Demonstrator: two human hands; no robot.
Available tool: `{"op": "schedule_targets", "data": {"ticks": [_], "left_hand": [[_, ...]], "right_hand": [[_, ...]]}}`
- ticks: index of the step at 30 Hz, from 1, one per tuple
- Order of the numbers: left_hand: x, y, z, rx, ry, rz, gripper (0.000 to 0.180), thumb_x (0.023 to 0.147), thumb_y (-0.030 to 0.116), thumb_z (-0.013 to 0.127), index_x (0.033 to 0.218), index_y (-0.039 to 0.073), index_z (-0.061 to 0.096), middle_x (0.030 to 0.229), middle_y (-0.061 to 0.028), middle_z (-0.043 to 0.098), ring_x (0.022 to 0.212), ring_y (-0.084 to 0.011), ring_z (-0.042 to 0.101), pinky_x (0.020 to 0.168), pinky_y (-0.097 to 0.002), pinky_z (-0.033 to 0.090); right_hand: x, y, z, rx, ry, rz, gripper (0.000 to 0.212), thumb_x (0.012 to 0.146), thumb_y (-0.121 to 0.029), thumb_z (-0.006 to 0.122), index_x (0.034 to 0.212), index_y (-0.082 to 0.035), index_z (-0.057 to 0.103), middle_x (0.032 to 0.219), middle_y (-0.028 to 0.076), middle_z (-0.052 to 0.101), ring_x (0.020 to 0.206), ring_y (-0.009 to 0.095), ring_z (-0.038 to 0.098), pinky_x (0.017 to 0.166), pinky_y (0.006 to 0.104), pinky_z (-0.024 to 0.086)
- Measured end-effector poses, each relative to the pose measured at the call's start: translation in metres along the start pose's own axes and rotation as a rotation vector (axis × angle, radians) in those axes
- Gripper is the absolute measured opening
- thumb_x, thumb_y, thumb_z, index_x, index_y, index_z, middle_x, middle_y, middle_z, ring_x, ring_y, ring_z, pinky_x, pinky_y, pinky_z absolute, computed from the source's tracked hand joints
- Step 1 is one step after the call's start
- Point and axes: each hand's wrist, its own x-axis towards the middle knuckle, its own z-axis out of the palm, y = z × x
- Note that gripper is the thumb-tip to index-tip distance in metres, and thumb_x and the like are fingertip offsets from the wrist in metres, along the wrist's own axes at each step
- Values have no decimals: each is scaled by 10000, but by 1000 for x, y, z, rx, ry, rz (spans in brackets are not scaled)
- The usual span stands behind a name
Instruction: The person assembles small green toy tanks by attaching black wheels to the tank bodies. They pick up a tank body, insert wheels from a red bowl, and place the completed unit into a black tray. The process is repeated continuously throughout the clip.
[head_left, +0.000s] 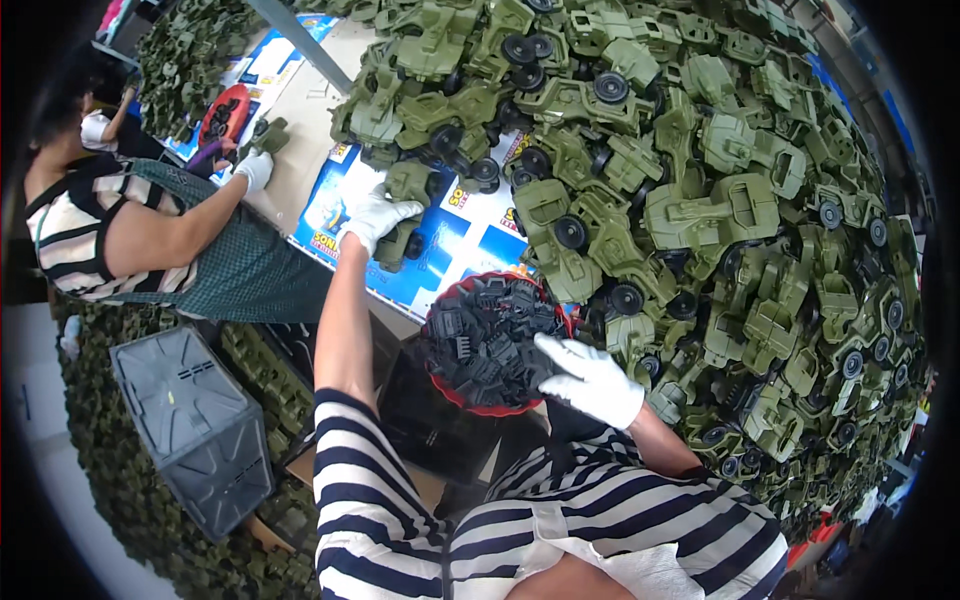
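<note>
My left hand (376, 216), in a white glove, grips a green plastic toy military vehicle (408, 183) with black wheels on the work table. The vehicle's middle is hidden under the fingers. Near my body a red basin (432, 375) is heaped with small black plastic parts (490, 338). Over the basin's right side reaches my right hand (597, 382), also gloved in white, its fingers stretched out and apart against the parts. I see no part held in it.
Green toy vehicles (705, 215) pile high across the right and far side. At left a co-worker in gloves (257, 170) handles another green piece beside a red tray (224, 112). A grey crate (185, 385) stands lower left among more green parts. A metal post (305, 42) crosses the table.
</note>
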Motion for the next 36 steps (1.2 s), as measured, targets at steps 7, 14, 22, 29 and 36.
{"op": "schedule_targets", "data": {"ticks": [7, 14, 22, 29, 36], "left_hand": [[-232, 56, -25, -429, -234, -21, 621, 888, 147, 710, 1415, 31, 402, 1206, -57, 600, 1048, -128, 583, 887, -291, 501], [-401, 45, 57, -782, -198, -86, 783, 875, 172, 734, 1476, -2, 263, 1311, -88, 537, 1163, -144, 540, 1007, -305, 438], [-464, 2, 108, -777, 73, -37, 781, 855, 309, 751, 1430, -36, 349, 1276, -139, 584, 1147, -176, 578, 988, -312, 460], [-469, 0, 117, -804, 79, -68, 807, 834, 352, 765, 1419, -38, 369, 1265, -149, 602, 1149, -191, 590, 990, -313, 459], [-454, -7, 144, -558, 258, -140, 982, 773, 432, 801, 1464, -41, 289, 1313, -201, 562, 1210, -274, 561, 1039, -366, 426]], "right_hand": [[42, -7, -10, 115, 200, -69, 547, 926, -214, 576, 1438, -60, 459, 1327, 150, 577, 1127, 282, 577, 989, 356, 428], [62, -46, 26, 730, -365, -222, 516, 962, -200, 567, 1415, 23, 461, 1340, 97, 583, 1141, 187, 549, 1015, 306, 401], [26, -53, 76, 1082, -559, 57, 635, 867, -154, 669, 1389, 119, 432, 1440, 155, 482, 1024, 72, 545, 920, 235, 440], [26, -50, 61, 769, -714, -43, 614, 927, -249, 620, 1415, 71, 430, 1444, 150, 488, 1318, 214, 463, 1126, 334, 321], [41, -45, 57, 521, -625, -300, 482, 1003, -345, 492, 1329, 2, 564, 1321, 109, 600, 1223, 188, 533, 1075, 334, 368]]}}
